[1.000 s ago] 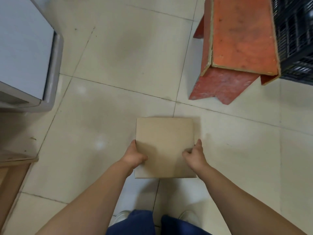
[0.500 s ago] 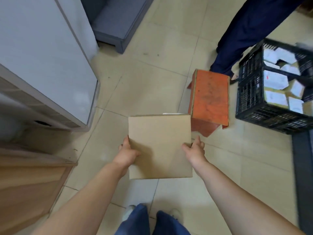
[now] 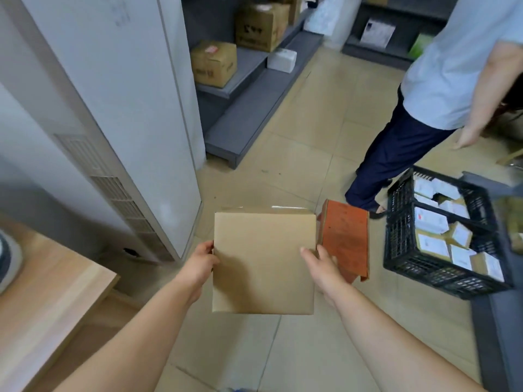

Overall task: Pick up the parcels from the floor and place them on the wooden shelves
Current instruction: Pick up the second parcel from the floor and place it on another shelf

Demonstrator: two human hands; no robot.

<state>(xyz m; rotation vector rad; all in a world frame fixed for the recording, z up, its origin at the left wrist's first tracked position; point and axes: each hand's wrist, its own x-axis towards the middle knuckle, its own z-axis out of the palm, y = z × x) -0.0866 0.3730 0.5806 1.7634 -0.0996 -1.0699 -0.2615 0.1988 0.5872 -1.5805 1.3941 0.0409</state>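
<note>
A plain brown cardboard parcel (image 3: 263, 261) is held flat in front of me, well above the tiled floor. My left hand (image 3: 199, 265) grips its left edge and my right hand (image 3: 322, 268) grips its right edge. A light wooden shelf surface (image 3: 53, 295) lies at the lower left, to the left of the parcel.
A tall white cabinet unit (image 3: 119, 108) stands at the left. An orange wooden stool (image 3: 346, 239) sits just right of the parcel, and a black crate (image 3: 441, 275) with several small parcels beyond it. Another person (image 3: 441, 89) stands at the right. Grey shelving (image 3: 254, 89) holds cardboard boxes behind.
Both hands have lifted the parcel up from the floor, and my view has risen, so the grey shelving, the crate and the other person now show.
</note>
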